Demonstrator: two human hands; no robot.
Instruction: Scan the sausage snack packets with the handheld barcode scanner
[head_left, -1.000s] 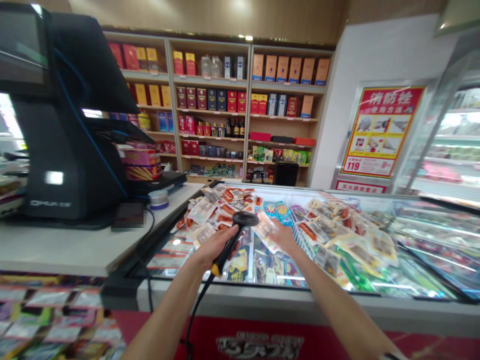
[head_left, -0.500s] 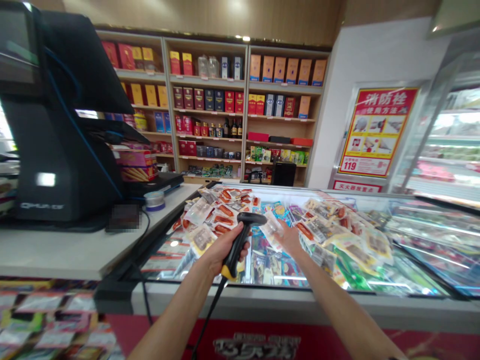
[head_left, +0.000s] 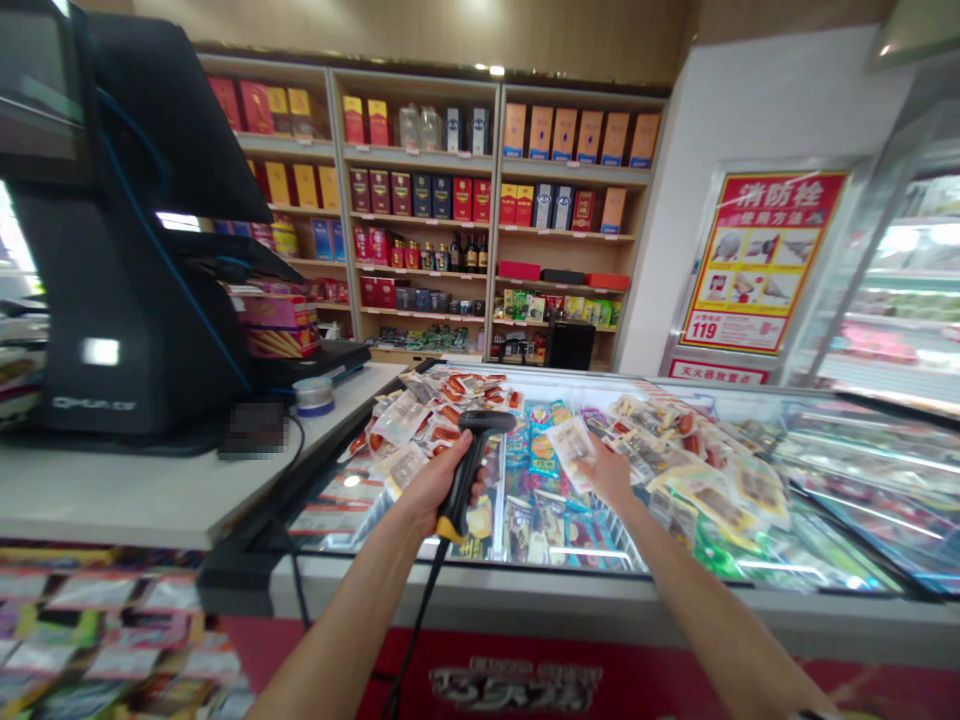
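Note:
A black barcode scanner (head_left: 471, 455) with a yellow-tipped handle is gripped by my left hand (head_left: 433, 492), its head pointing right and its cord hanging down. Between the fingers of my right hand (head_left: 609, 472) is a clear plastic food packet (head_left: 571, 450) with a whitish label side showing; its contents are hard to make out. Both hands are above the glass top of a chest freezer (head_left: 465, 590). Left of the scanner lies a pile of sausage packets (head_left: 442, 420). To the right of my right hand spreads another pile of sealed food packets (head_left: 697, 470).
On the left counter (head_left: 127, 500) stand a black checkout terminal (head_left: 135, 250), a snack box (head_left: 277, 325) and a roll of tape (head_left: 313, 395). Shelves (head_left: 420, 155) of boxes and bottles line the back. A red and yellow poster (head_left: 765, 262) hangs at right.
The packet in my right hand has moved right, away from the scanner head, and turned to show its label side. My left hand keeps the scanner in nearly the same place.

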